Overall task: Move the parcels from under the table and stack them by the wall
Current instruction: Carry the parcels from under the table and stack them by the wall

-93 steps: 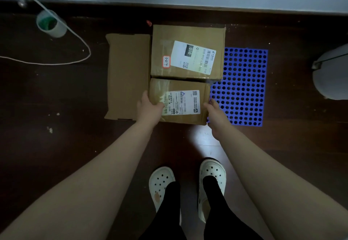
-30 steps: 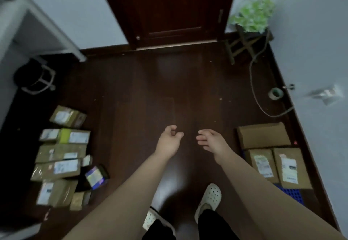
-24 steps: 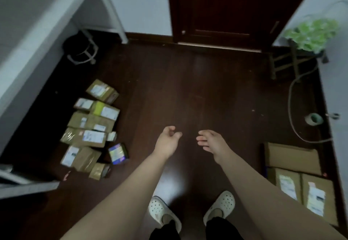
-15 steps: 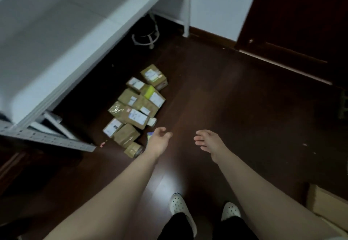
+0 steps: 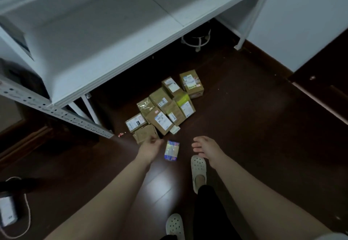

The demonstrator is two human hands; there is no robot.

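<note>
Cord (image 5: 28, 218) in a loose loop lies on the dark wood floor (image 5: 244, 126) at the far left, beside a small white box (image 5: 7, 213). Above it a perforated metal rail (image 5: 56, 110) runs slantwise, and behind that the white desk (image 5: 113, 32) fills the upper left of the view. The parcels (image 5: 163, 108), brown cartons with white shipping labels, lie bunched together on the floor just off the desk's front edge. They touch one another, some rest on top of others, and one carries a yellow-green patch. At the near end of the heap sits a plain brown parcel (image 5: 144, 135). The left hand (image 5: 150, 148) hovers at that parcel's near edge, fingers loosely curled and holding nothing; whether it touches the carton cannot be told. Just to its right a colourful little box (image 5: 171, 150) lies alone on the floor, between the two hands. The right hand (image 5: 206, 148) is held out with fingers spread and relaxed, empty, apart from the parcels. Below it a white clog (image 5: 198, 172) is planted forward, with a second clog (image 5: 175, 225) nearer the bottom edge. Farther back, a ringed stool base (image 5: 196, 40) stands under the desk's right end, and a dark door (image 5: 329, 81) closes the right side.
</note>
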